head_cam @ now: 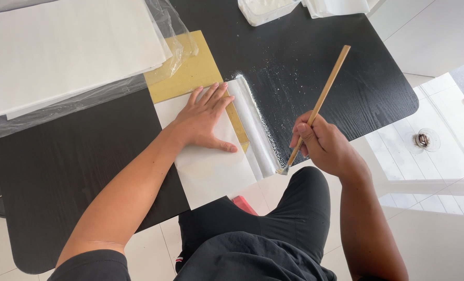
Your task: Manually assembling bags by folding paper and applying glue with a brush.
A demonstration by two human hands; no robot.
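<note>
On the black bench [86, 156], near its front edge, lies a white sheet of paper [211, 166] with a gold sheet [190, 73] showing under it and behind it. The left hand [203, 119] lies flat on the white sheet, with its fingers [213, 96] spread out and holding nothing, just pressing down. The right hand [323, 143] is to the right of the sheet, just past the bench edge. Its fingers are closed around a thin wooden brush [318, 106]. The brush is tilted, with its handle pointing up and away and its bristle tip down at the near right corner of the paper. Along the right side of the sheet runs a shiny, wet-looking strip [255, 130], and white specks [299, 67] dot the bench beside it. At the back left sits a stack of white paper [65, 47] on clear plastic wrap [172, 31]. A white tub [265, 9] stands at the far edge. Below, the person's black trousers [273, 229] and a white tiled floor [429, 31] show.
</note>
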